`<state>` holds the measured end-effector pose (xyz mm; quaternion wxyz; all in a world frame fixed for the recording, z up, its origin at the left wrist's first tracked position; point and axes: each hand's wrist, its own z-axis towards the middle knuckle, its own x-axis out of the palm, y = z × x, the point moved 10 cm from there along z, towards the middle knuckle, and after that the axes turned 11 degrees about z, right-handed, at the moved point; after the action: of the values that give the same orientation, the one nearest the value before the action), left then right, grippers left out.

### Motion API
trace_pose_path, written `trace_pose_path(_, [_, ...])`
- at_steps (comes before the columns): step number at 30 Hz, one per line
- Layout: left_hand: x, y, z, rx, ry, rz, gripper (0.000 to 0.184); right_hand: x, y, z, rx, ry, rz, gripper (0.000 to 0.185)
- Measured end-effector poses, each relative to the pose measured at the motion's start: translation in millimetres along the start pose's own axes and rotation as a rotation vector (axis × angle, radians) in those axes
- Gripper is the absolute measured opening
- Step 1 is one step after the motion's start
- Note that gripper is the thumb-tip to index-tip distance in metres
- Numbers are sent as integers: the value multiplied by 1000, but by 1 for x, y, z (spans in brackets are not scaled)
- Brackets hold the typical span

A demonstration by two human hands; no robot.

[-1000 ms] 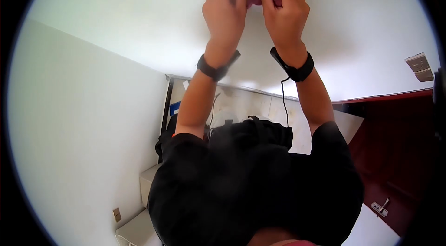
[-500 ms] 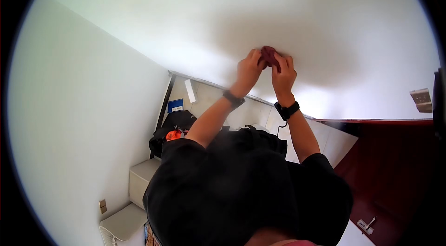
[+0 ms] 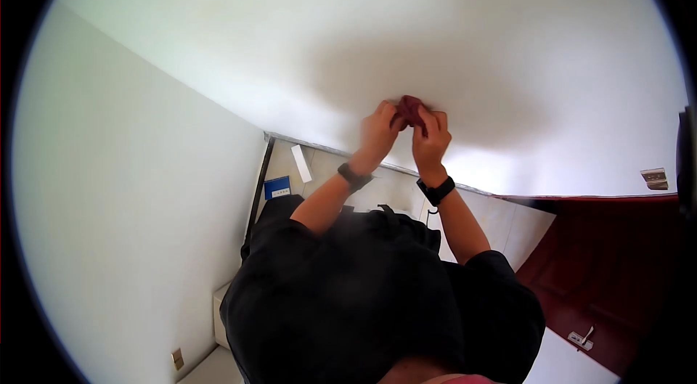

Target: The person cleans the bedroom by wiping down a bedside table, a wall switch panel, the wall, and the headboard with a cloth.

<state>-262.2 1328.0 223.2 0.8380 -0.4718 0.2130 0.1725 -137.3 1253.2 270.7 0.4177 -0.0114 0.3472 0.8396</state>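
Note:
A dark red, crumpled piece of cloth [image 3: 411,109] is pinched between my two hands, in front of the white wall [image 3: 465,43]. My left hand [image 3: 378,131] grips its left side with bent fingers. On the other side my right hand [image 3: 431,136] is closed on it, thumb and fingertips pressed together. Both wrists wear black bands. Whether the cloth touches the wall I cannot tell; the shadow of my hands falls on the wall around it.
Below the wall lies a pale surface with a white box-like piece [image 3: 301,163] and a blue item [image 3: 277,187]. A socket plate [image 3: 655,179] is at right, above a dark red door [image 3: 581,268] with a handle [image 3: 581,337]. Another switch plate [image 3: 178,358] is at lower left.
In the picture, both hands and the cloth sit lower and slightly farther left. The view has shifted too, with the wall's lower edge a little lower. The grip stays on the cloth.

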Motion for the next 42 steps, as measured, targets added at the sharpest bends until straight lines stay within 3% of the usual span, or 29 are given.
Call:
trace_pose_path(5, [-71, 36, 5, -178, -64, -39, 11, 58, 56, 14, 36, 49, 84, 38])
trace_pose_path(8, [-102, 25, 29, -32, -99, -41, 11, 73, 72, 32, 66, 34, 118, 38])
trace_pose_path(14, [-157, -48, 76, 164, -241, -212, 17, 40, 128, 90, -164, -148, 46, 38])
trace_pose_path(16, [-173, -77, 87, 265, -321, -209, 20, 22, 135, 106, -123, -227, 81, 34])
trace_pose_path(17, [-170, -86, 96, 289, -334, -262, 21, 15, 129, 115, -3, -255, 134, 30])
trace_pose_path(19, [-178, -103, 93, 422, -454, -275, 22, 3, 127, 112, 18, -350, 212, 38])
trace_pose_path(22, [-158, -87, 76, 395, -357, -201, 23, 11, 98, 81, 41, -347, 304, 36])
trace_pose_path(23, [-135, -76, 69, 366, -223, -48, 19, 16, 85, 65, 62, -334, 283, 37])
trace_pose_path(25, [-74, -35, 51, 303, -34, -79, 16, 19, 42, 26, 72, -275, 86, 39])
trace_pose_path(26, [-51, -19, 37, 274, 56, -95, 15, 27, 33, 7, 98, -180, -1, 29])
trace_pose_path(30, [-37, 16, 3, 186, 97, -119, 10, 43, 20, -32, 160, -128, -178, 30])
trace_pose_path(34, [-44, 35, 11, 113, 68, -146, 9, 55, 2, -38, 262, -118, -87, 30])
trace_pose_path(39, [-87, 69, 16, -73, -57, -186, 9, 97, 50, -3, 119, -27, -57, 33])
trace_pose_path(42, [-137, 77, 26, -82, -250, -202, 12, 130, 88, 23, 82, 30, -17, 33])
